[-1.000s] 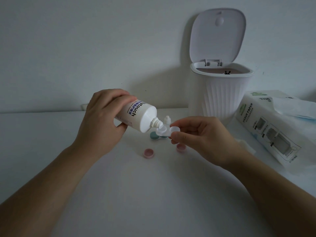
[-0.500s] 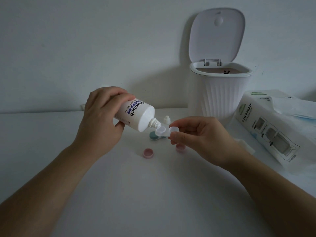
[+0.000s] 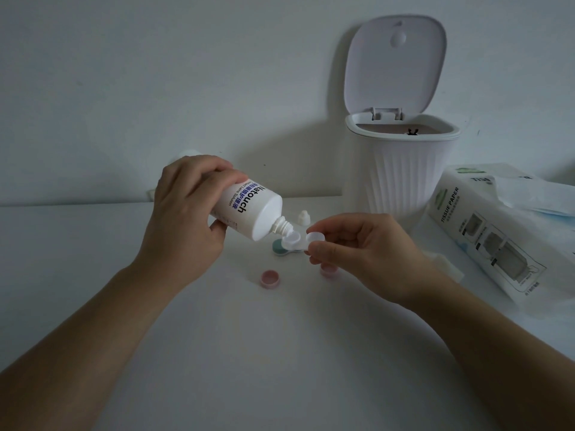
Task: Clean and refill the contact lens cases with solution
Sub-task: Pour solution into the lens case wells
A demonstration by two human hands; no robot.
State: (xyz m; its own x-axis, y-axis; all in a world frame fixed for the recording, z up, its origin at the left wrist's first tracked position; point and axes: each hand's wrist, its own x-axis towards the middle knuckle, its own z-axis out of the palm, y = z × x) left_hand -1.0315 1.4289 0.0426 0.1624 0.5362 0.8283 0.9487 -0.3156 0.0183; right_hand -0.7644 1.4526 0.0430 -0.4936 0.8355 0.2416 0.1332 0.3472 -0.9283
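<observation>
Head view: a person's left hand grips a white solution bottle above a white table, fingers curled over the bottle's upper side and thumb underneath; the bottle lies tilted, its long axis running from upper left to lower right, base hidden inside the hand and nozzle pointing down and to the right; the nozzle tip sits at the rim of the left well of a white lens case, and whether it touches cannot be told; the right hand pinches the case at its right well between thumb and forefinger, the other fingers curled loosely behind; the case is held off the table, its long axis roughly level from left to right, both open wells facing up; directly beneath it on the table lies a second case, teal, mostly hidden; two pink caps rest on the table, one pink cap open side up in front of the bottle, the other pink cap half covered by the right hand; one small white bottle cap stands upright behind the case; at the back right stands one ribbed white bin, lid raised; beside it lies one tissue pack with a sheet pulled loose at its top.
</observation>
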